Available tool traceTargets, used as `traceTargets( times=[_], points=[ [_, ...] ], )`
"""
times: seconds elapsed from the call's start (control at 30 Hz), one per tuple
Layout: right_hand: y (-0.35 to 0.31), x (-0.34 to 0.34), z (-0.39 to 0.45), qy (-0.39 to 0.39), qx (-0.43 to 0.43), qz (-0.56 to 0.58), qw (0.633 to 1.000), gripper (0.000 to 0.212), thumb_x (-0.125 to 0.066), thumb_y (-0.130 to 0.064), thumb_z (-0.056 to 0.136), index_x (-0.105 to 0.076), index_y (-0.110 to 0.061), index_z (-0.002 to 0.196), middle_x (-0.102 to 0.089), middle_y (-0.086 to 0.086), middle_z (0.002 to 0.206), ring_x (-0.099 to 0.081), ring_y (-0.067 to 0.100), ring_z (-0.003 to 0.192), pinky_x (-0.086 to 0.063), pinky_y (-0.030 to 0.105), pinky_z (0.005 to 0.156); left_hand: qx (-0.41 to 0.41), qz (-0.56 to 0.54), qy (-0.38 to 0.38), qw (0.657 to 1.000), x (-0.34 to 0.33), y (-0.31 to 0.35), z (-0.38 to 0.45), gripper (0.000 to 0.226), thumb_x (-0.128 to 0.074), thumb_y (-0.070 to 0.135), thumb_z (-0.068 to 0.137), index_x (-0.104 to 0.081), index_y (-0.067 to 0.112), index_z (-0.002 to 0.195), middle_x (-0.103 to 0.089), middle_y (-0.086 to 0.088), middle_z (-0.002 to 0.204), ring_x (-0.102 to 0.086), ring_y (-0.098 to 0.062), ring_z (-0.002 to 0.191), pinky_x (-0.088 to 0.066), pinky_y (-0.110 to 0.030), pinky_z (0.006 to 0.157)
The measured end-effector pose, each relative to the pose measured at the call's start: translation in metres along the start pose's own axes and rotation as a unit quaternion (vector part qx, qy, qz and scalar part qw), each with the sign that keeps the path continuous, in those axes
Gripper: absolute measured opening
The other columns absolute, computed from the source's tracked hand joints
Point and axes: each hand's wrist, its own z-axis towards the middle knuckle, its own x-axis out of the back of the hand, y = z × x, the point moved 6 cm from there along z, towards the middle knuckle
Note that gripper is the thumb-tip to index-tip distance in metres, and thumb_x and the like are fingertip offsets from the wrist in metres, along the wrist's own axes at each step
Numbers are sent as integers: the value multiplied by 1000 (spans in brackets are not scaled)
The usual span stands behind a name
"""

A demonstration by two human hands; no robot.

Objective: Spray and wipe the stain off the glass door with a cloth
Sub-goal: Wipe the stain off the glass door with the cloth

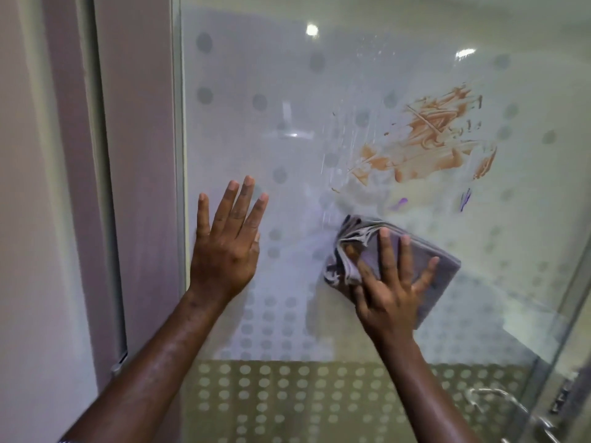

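The glass door, patterned with frosted dots, fills most of the view. A smeared brown stain spreads across its upper right, with two small purple marks below it. Wet streaks run down the glass left of the stain. My right hand presses a folded grey-purple cloth flat against the glass, below and left of the stain, fingers spread over it. My left hand lies flat on the glass to the left, fingers apart and holding nothing. No spray bottle is in view.
The door's metal frame runs vertically at the left, with a pale wall beyond it. A chrome handle sits at the lower right. A shower fitting shows through the glass.
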Motion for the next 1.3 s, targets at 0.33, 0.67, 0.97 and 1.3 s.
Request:
traceTargets(
  times=[0.33, 0.67, 0.97, 1.3],
  points=[
    [129, 36, 78, 105, -397, 99, 907, 49, -40, -31, 96, -54, -30, 142, -19, -5, 171, -11, 29, 159, -4, 78, 116, 1, -1, 3, 1000, -2, 0, -1, 62, -49, 16, 98, -33, 11, 157, -26, -15, 166, -23, -34, 155, -16, -66, 122],
    [-3, 28, 127, 53, -170, 73, 981, 55, -47, -29, 103, -37, -43, 155, -16, 11, 171, -9, 39, 158, -3, 77, 117, -1, -21, 26, 999, 4, 0, 2, 61, -54, 14, 95, -40, 11, 154, -32, -15, 164, -27, -32, 154, -18, -63, 122],
    [-4, 17, 46, -1, 33, -50, 998, 46, -49, -50, 102, -49, -42, 148, -32, 12, 165, -28, 42, 153, -19, 78, 112, 23, -78, 68, 994, 35, -21, 60, 61, -49, 17, 96, -36, 4, 154, -30, -19, 163, -25, -37, 154, -18, -61, 124],
    [127, 49, 144, 82, -356, 66, 929, 53, -37, -34, 97, -49, -36, 148, -19, -5, 171, -15, 26, 159, -8, 74, 117, 26, 39, -8, 999, 17, -43, 85, 70, -37, 35, 103, -13, 4, 160, -8, -19, 170, -5, -36, 158, -8, -63, 125]
  ],
)
